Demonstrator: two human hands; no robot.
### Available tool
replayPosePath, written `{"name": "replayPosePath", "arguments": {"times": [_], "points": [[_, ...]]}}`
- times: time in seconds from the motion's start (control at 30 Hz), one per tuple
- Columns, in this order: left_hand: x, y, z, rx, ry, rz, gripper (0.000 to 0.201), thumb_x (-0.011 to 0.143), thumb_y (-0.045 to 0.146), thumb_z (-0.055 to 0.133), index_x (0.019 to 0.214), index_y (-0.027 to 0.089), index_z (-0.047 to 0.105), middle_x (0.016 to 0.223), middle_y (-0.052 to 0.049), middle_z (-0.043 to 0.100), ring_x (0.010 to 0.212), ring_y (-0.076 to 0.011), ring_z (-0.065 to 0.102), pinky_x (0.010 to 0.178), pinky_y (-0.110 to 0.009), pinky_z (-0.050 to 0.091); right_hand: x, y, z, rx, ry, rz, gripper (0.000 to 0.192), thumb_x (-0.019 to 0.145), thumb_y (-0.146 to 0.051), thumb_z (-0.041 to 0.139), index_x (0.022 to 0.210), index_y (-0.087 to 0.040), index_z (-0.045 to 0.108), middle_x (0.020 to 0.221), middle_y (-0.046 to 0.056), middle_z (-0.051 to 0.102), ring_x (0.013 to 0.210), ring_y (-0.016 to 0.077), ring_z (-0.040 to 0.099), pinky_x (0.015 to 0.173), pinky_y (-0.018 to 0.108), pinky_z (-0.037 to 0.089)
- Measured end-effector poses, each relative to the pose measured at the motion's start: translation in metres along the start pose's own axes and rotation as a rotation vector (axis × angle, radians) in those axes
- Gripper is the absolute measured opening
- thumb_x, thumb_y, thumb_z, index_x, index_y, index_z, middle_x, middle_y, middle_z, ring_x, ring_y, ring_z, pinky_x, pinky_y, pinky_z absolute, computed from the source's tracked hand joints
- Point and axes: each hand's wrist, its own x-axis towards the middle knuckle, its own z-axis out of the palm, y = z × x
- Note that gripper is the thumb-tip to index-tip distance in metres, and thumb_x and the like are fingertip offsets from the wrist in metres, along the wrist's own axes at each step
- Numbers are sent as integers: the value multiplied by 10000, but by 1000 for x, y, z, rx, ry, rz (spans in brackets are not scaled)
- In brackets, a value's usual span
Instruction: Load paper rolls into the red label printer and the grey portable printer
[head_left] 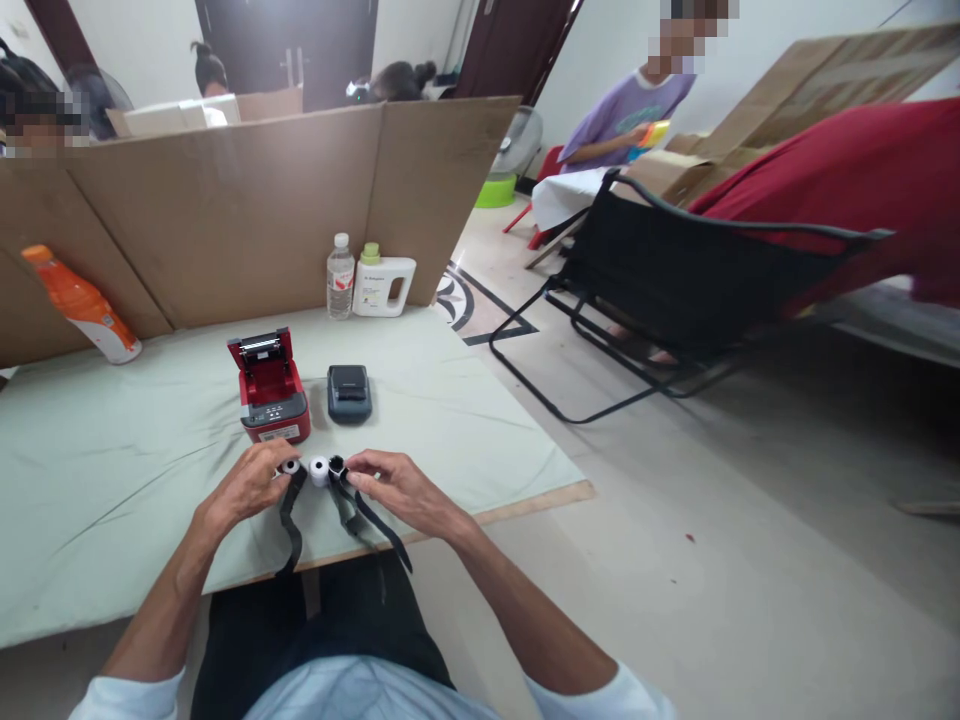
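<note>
My left hand is closed, thumb and fingers round a small white paper roll near the table's front edge. A black strip hangs down beside that roll. Between my hands stands another white paper roll, with a dark core hole. My right hand pinches a small black roll; dark strips trail from it past the table edge. Just beyond is a red and black label printer with its lid up. To its right lies a dark grey portable printer.
A cardboard partition runs along the back of the pale-covered table. Before it stand an orange bottle, a clear water bottle and a white jug. A black folding chair and a person in purple are to the right.
</note>
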Motion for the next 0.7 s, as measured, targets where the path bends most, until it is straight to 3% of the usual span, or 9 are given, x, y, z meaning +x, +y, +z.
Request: {"name": "replayPosePath", "arguments": {"times": [0.17,0.3,0.43,0.57,0.7], "points": [[-6,15,-19,-130,179,15,283,851,85,581,1062,215,716,1098,-76,744,1009,-214,704,909,-345,575,19,-3,23,-6,48,-92,390,931,-380,655,1270,-188,658,1136,97,720,1010,216,695,827,325,565],[-10,26,-28,-171,323,37,281,855,95,601,1080,212,722,1078,-74,750,988,-202,705,878,-332,590,30,-4,41,197,0,-66,600,916,-414,699,1442,-195,510,1147,97,699,1005,208,700,868,351,570],[-11,33,-27,-188,424,45,280,848,74,614,1080,185,723,1037,-82,749,918,-183,702,748,-282,588,35,-8,56,439,-20,0,532,925,-531,700,1314,-182,598,979,61,724,911,203,723,874,363,552],[-12,44,-22,-218,474,80,276,849,60,616,1075,173,728,1044,-98,743,952,-189,706,775,-290,593,40,-10,65,697,-135,110,540,901,-625,703,1201,-177,684,1018,78,748,834,181,728,904,370,523],[-16,51,-29,-317,410,82,308,831,78,655,1111,179,736,1112,-117,724,1008,-208,704,813,-311,600,42,-9,65,885,-154,96,466,821,-562,822,1078,-182,735,1025,66,748,929,178,688,903,326,507]]}}
